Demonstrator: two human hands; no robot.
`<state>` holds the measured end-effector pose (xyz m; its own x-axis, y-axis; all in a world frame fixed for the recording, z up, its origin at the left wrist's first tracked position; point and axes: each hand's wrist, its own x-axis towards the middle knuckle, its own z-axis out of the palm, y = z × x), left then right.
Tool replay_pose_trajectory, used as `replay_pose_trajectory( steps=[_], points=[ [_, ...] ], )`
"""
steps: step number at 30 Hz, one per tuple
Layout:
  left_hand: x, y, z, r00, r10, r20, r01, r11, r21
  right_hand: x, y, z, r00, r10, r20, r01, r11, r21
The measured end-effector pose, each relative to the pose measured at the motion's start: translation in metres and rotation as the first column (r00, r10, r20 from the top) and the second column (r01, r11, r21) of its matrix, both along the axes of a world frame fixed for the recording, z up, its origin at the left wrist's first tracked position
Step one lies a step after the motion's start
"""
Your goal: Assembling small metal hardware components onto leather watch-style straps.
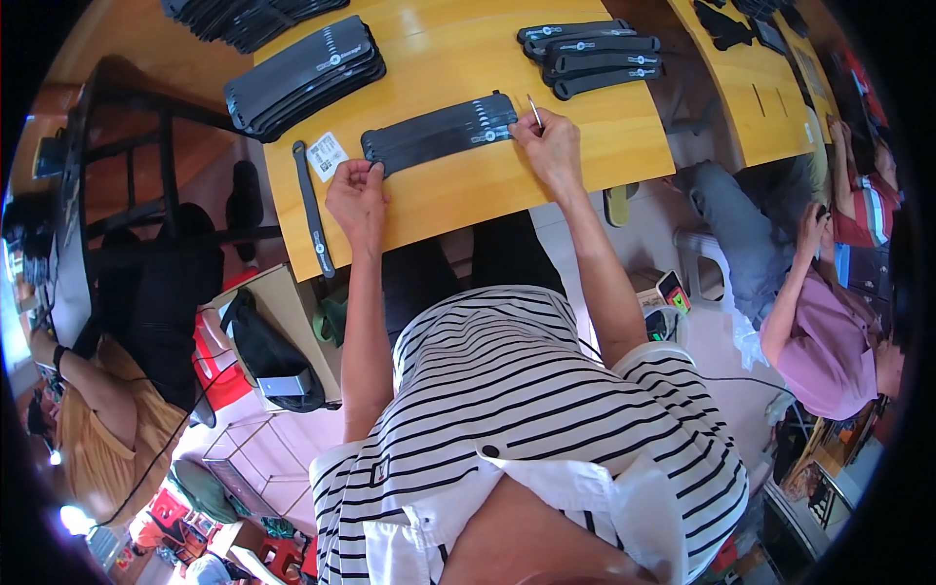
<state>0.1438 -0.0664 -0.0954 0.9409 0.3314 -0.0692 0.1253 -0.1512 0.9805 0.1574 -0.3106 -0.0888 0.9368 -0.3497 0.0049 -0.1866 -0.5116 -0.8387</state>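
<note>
A yellow wooden bench stands over a pale pinkish floor, with 1 more yellow bench to its right. Near that one is a white stool; at left, a black metal frame and glaring light.

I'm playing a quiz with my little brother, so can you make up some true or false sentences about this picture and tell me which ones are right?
1. The left hand touches the left end of the middle black straps. True.
2. The right hand is empty. False: it holds a thin metal tool.
3. A white label lies on the table. True.
4. The table is blue. False: it is yellow.
5. The person's shirt has dark stripes on white. True.
6. The single black strap lies to the right of the middle black straps. False: it lies to their left.
</note>
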Motion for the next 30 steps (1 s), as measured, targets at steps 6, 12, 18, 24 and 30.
replay_pose_trajectory(
  steps=[6, 12, 18, 24, 30],
  points=[
    [0.001, -0.003, 0.001, 1.000, 0.015, 0.007, -0.015, 1.000, -0.024, -0.001, -0.001, 0.000, 1.000, -0.003, 0.007, 0.004, 0.999, -0.046],
    [0.000, -0.001, 0.002, 1.000, 0.013, -0.001, -0.013, 1.000, 0.013, 0.001, -0.001, -0.003, 1.000, 0.013, 0.014, -0.012, 0.998, -0.055],
    [-0.001, -0.002, 0.006, 0.999, 0.018, -0.039, -0.016, 0.999, 0.049, 0.000, 0.002, -0.002, 0.999, 0.011, 0.035, -0.007, 0.994, -0.106],
    [-0.001, -0.005, 0.003, 1.000, 0.017, -0.023, -0.016, 0.999, 0.035, -0.002, 0.004, 0.002, 1.000, -0.012, 0.007, 0.013, 0.990, -0.141],
    [0.001, 0.002, -0.010, 0.993, 0.017, 0.114, -0.038, 0.982, 0.186, 0.002, 0.005, 0.004, 0.999, -0.035, 0.027, 0.038, 0.987, -0.153]
  ],
)
